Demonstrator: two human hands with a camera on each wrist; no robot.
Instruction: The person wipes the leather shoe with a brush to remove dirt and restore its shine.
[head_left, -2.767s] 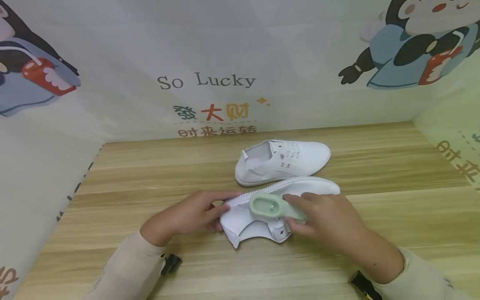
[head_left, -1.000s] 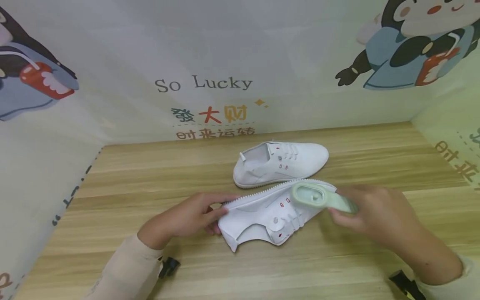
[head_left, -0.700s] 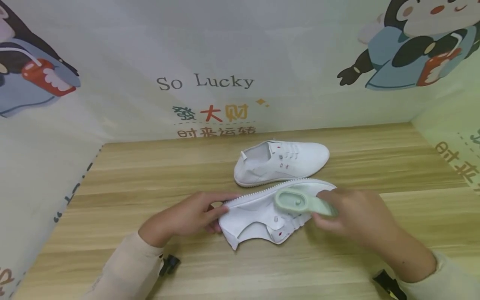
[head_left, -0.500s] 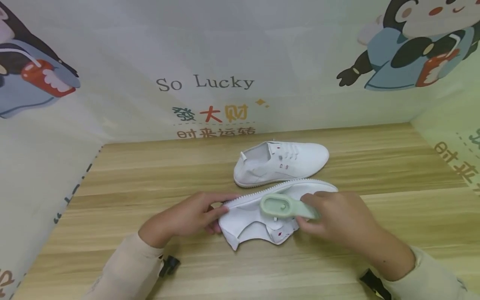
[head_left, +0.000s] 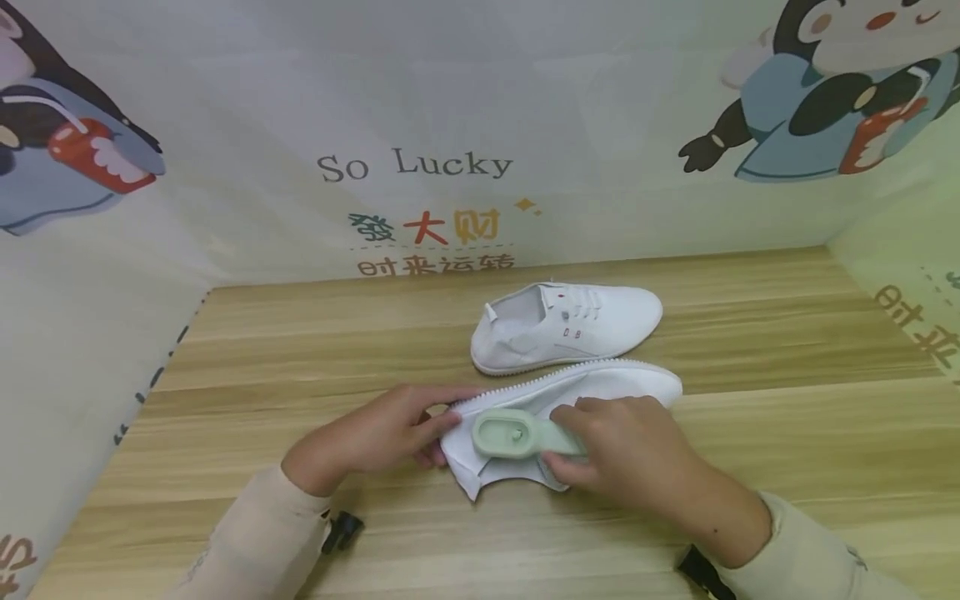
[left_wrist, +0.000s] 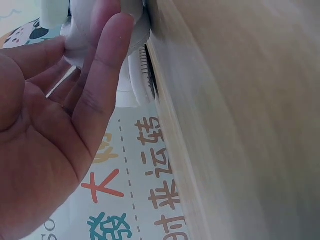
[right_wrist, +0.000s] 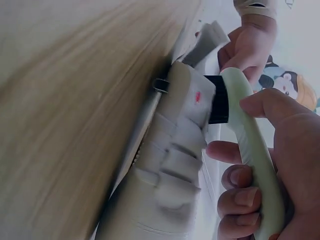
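Observation:
A white shoe (head_left: 630, 385) lies on its side, its sole edge towards the back and its opening towards the person. My left hand (head_left: 382, 429) grips the heel end between thumb and fingers; the left wrist view shows the fingers (left_wrist: 102, 75) against it. In my right hand (head_left: 626, 442) is the handle of a pale green brush (head_left: 504, 433). Dark bristles (right_wrist: 219, 99) show under its head in the right wrist view, against the shoe's side near the opening. The brush and right hand hide the shoe's laces in the head view.
A second white shoe (head_left: 622, 318) stands upright just behind the first, toe to the right. Both are on a wood-grain table (head_left: 315, 333), with a printed cloth wall (head_left: 600, 125) at the back and sides. Black wrist-camera mounts (head_left: 343, 532) hang under the sleeves.
My right hand swept the brush right to the toe, then back left along the shoe's side to near the heel. The left hand and both shoes stay put.

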